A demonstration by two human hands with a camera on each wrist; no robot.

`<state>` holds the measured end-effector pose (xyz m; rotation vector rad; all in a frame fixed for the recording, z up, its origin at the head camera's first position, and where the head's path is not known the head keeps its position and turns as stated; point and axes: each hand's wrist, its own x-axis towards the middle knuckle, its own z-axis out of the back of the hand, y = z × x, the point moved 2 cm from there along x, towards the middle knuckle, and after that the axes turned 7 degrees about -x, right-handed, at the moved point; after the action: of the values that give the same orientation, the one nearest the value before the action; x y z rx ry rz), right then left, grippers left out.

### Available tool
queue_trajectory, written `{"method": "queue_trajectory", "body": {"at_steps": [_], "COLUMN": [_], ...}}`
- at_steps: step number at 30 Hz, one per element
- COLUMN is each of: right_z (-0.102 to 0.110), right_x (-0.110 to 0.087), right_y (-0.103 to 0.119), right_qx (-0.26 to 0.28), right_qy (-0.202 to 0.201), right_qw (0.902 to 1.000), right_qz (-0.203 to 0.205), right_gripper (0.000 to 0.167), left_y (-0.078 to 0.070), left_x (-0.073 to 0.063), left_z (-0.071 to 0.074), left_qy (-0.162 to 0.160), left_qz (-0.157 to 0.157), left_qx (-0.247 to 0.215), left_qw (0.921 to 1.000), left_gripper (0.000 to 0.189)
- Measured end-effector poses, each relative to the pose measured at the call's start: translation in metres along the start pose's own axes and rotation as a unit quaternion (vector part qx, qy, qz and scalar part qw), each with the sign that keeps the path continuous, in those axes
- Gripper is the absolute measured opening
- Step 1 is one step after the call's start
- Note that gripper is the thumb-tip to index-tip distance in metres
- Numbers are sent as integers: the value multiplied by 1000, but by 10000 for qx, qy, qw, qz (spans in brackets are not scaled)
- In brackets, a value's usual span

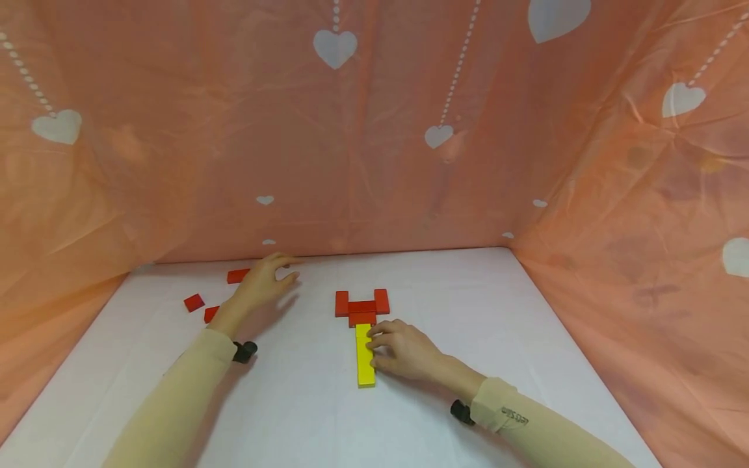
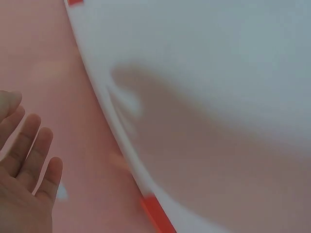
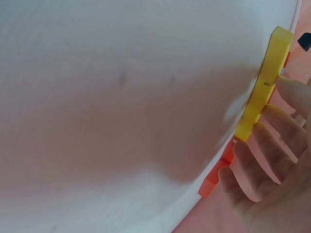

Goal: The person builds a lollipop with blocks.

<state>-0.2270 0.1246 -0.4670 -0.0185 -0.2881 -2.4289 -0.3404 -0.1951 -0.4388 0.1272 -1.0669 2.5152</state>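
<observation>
A row of yellow blocks point(image 1: 365, 357) lies end to end on the white table, running toward the near side. At its far end red blocks point(image 1: 362, 312) form a shape with two upright sides. My right hand point(image 1: 406, 351) is at the row's right side, its thumb and fingertips touching the yellow blocks point(image 3: 265, 85) without wrapping round them. Over the left part of the table hovers my left hand point(image 1: 260, 286), fingers spread and holding nothing. Beside and partly behind it lie loose red blocks, one point(image 1: 238, 276) near the back edge and another point(image 1: 211, 314) partly covered by the forearm.
A small red block point(image 1: 194, 303) lies farther left on the white table point(image 1: 281, 403). Orange cloth point(image 1: 374, 162) with white hearts hangs behind the table and along both sides. Dark wrist-worn devices point(image 1: 244, 352) stick out beneath the sleeves.
</observation>
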Motion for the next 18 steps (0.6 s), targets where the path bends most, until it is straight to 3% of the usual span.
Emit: {"method": "queue_trajectory", "body": {"at_steps": [3,9,18], "right_z": [1,2,0], "right_x": [-1,-1,-1], "right_y": [0,-2,-2], "right_qx": [18,92,160], "right_qy": [8,-34,-46], "right_qw": [10000,10000,9999], "right_qz": [-24,-4,42], "right_gripper": [30,29,29], "left_y": [13,37,66], "left_x": [-12,-34,-72], "left_z": [17,49,82], "left_qy": [-124,-204,-468], "left_qz": [-4,293,464], "left_qx": [151,398,751], "left_qw": [9998,9986,9950], "left_gripper": [42,45,44]}}
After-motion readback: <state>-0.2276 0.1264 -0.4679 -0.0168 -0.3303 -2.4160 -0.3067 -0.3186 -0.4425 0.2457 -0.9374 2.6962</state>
